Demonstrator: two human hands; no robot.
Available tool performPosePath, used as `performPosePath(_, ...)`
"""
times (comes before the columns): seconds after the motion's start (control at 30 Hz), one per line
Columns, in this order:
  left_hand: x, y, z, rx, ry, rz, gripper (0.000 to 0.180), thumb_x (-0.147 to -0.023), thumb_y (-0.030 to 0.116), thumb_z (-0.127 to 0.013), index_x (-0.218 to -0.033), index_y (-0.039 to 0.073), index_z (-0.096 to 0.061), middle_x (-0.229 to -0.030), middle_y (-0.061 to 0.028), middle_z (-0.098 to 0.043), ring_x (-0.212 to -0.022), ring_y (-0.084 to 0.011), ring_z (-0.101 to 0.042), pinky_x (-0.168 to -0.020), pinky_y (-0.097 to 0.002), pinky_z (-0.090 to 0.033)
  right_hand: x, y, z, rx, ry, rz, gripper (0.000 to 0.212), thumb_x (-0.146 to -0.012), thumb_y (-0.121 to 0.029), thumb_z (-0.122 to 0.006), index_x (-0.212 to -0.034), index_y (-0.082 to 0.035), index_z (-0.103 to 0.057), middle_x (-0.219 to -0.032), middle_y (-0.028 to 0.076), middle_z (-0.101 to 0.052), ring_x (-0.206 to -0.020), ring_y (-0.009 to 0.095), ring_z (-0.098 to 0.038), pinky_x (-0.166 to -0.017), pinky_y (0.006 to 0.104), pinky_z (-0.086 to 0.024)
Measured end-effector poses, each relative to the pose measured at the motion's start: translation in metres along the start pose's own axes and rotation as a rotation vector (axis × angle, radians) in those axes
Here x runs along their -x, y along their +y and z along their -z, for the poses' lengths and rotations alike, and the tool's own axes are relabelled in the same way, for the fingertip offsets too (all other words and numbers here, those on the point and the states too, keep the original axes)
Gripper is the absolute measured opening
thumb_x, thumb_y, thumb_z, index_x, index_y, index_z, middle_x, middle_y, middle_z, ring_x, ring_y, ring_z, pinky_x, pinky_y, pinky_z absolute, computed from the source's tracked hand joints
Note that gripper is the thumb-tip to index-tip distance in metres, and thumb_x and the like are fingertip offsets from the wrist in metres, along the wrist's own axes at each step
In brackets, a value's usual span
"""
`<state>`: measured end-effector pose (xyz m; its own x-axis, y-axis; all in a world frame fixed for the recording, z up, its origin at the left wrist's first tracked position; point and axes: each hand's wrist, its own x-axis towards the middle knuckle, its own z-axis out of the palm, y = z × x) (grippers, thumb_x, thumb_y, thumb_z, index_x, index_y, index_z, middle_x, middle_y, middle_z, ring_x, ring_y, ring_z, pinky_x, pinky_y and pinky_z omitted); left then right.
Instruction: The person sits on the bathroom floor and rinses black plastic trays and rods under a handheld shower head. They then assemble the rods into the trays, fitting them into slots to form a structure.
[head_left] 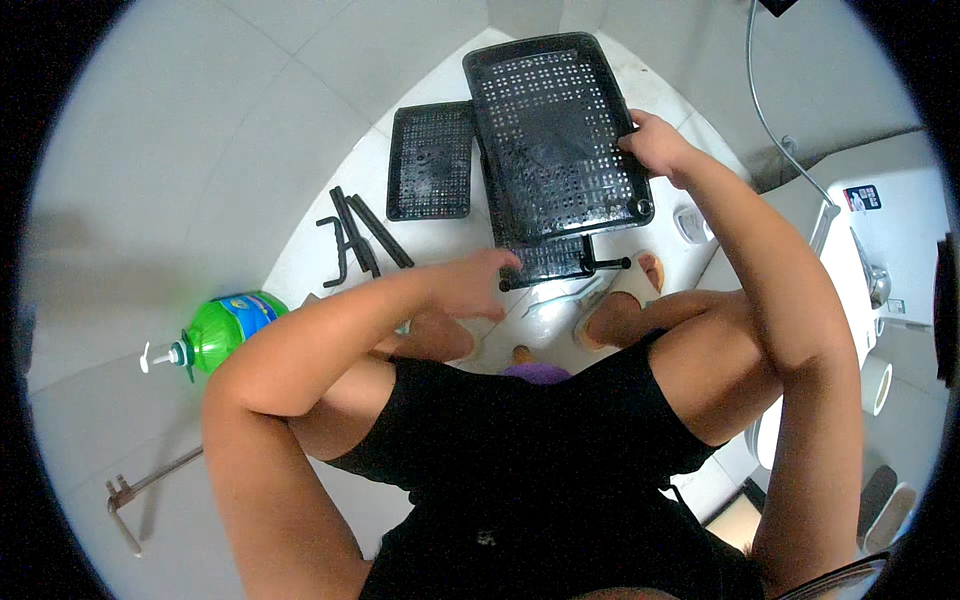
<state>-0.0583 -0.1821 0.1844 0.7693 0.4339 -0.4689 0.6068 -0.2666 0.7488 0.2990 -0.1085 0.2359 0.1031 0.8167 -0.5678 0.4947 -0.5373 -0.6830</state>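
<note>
A large black perforated tray (555, 130) is tilted up in front of me, its surface wet and shiny. My right hand (658, 148) grips its right edge, thumb on the rim. Near the tray's lower left corner is my left hand (475, 285), its fingers apart and nothing visible in them. Partly covered by the large tray, another black perforated piece (550, 265) shows, with short black pegs at its corner. A smaller black perforated tray (430, 165) rests on the white floor to the left. Several black tubes (378, 230) lie beside it, some bent.
On the left stands a green pump bottle (222, 333) with a blue label. A white tub (692, 224) sits near my right foot; a pale blue item (560, 300) lies between my feet. A shower hose (757, 90) hangs at the right wall, above a white fixture (905, 230).
</note>
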Motion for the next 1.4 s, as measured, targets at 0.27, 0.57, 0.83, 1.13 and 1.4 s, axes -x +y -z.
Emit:
performPosePath(0.27, -0.019, 0.0, 0.002, -0.299, 0.026, 0.083, 0.037, -0.096, 0.034, -0.067, -0.128, 0.015, -0.063, -0.124, -0.0168, -0.067, -0.115, -0.0379, -0.065, -0.098, -0.0495, -0.05, -0.008, -0.005, 0.022, -0.098, -0.046, -0.03, 0.048, -0.094, -0.012, -0.058, -0.142, -0.01, -0.053, -0.113, 0.009, -0.07, -0.098, 0.02, -0.071, -0.082, 0.0408, -0.061)
performPosePath(0.57, -0.045, -0.064, -0.023, -0.28, 0.242, -0.111, 0.044, -0.092, 0.04, -0.07, -0.119, 0.005, -0.066, -0.113, -0.0209, -0.07, -0.108, -0.0388, -0.067, -0.092, -0.0502, -0.052, 0.01, -0.002, -0.001, -0.062, -0.106, 0.017, 0.036, -0.093, -0.013, -0.059, -0.129, -0.01, -0.06, -0.099, 0.005, -0.069, -0.076, 0.015, -0.064, -0.059, 0.0314, -0.052)
performPosePath(0.83, -0.04, -0.038, -0.004, 0.075, 0.205, -0.053, 0.037, -0.092, 0.025, -0.069, -0.12, 0.001, -0.067, -0.117, -0.0181, -0.071, -0.104, -0.0352, -0.068, -0.093, -0.0445, -0.051, 0.018, -0.004, -0.01, 0.127, -0.102, -0.025, 0.041, -0.093, -0.018, -0.06, -0.133, -0.009, -0.059, -0.107, 0.005, -0.069, -0.094, 0.016, -0.066, -0.079, 0.0341, -0.056)
performPosePath(1.13, -0.015, 0.017, 0.015, 0.936, 0.376, 0.303, 0.066, -0.103, 0.064, -0.042, -0.141, 0.012, -0.056, -0.139, -0.0057, -0.058, -0.129, -0.0248, -0.048, -0.106, -0.0503, -0.041, 0.049, -0.003, 0.003, 0.075, -0.361, -0.257, 0.049, -0.094, -0.042, -0.06, -0.129, -0.009, -0.062, -0.127, 0.008, -0.065, -0.093, 0.02, -0.069, -0.076, 0.0372, -0.056)
performPosePath(1.4, -0.01, 0.042, 0.014, 0.819, 0.4, 0.347, 0.047, -0.095, 0.028, -0.063, -0.133, 0.001, -0.054, -0.12, -0.0115, -0.064, -0.106, -0.0211, -0.063, -0.086, -0.037, -0.054, 0.058, 0.031, -0.008, -0.051, -0.424, -0.334, 0.036, -0.096, -0.025, -0.056, -0.114, 0.004, -0.065, -0.096, 0.015, -0.074, -0.073, 0.026, -0.076, -0.066, 0.0358, -0.067)
